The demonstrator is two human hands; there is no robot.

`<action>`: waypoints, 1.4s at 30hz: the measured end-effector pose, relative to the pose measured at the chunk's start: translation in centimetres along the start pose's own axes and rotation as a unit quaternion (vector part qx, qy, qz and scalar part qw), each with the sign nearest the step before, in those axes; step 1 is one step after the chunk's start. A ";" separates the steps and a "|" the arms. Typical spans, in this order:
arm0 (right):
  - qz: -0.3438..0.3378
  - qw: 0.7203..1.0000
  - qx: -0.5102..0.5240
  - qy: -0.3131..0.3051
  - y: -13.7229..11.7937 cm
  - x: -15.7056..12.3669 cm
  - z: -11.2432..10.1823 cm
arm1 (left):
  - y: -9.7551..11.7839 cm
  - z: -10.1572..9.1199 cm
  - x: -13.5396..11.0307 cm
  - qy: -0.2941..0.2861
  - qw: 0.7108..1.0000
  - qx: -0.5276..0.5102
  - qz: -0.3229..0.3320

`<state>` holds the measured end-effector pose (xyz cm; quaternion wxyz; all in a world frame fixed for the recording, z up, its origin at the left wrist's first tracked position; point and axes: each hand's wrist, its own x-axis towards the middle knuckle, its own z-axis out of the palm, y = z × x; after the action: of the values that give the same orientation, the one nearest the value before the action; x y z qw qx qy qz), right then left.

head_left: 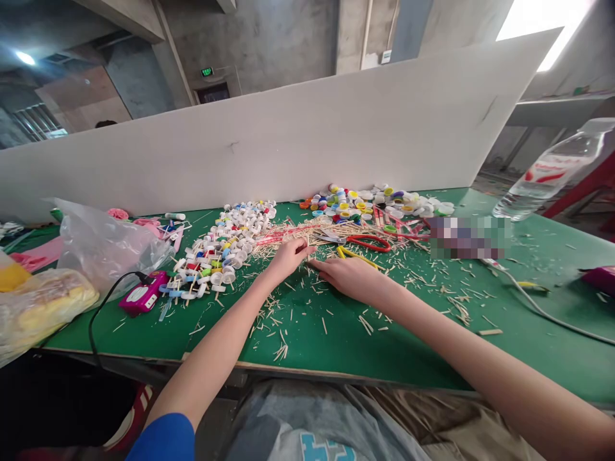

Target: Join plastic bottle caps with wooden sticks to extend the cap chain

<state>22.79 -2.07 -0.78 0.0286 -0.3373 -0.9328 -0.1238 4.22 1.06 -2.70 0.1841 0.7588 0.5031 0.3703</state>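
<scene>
Close together at the middle of the green table (307,333), both my hands are at work among scattered thin wooden sticks. My left hand (289,255) is closed with thumb and fingers pinched, but what it holds is too small to make out. My right hand (346,274) is closed too, its fingertips pointing left almost against the left hand, near a small dark piece I cannot identify. Just beyond lie a heap of wooden sticks (273,237), scissors with red handles (369,242) and a yellow-handled tool (358,257). To the left, bottle caps with sticks in them (211,266) form a pile.
Loose caps (355,203) are heaped at the back against a white partition (288,147). At left are a magenta power box (143,296), a plastic bag (106,246) and bagged bread (52,301). A water bottle (552,169) and white cable (542,310) are at right.
</scene>
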 end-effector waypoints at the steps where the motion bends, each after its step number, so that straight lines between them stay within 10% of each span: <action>1: -0.001 1.000 0.013 -0.008 0.0 0.0 -0.1 | 0.1 0.1 0.0 0.000 1.000 0.000 -0.002; 42: 0.028 0.999 0.002 0.034 0.3 -0.6 0.7 | -0.4 0.2 0.0 0.007 1.000 -0.012 0.012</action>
<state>23.46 -2.05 -1.48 0.0649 -0.3592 -0.9215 -0.1325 4.12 1.25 -3.04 0.1851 0.7603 0.4906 0.3835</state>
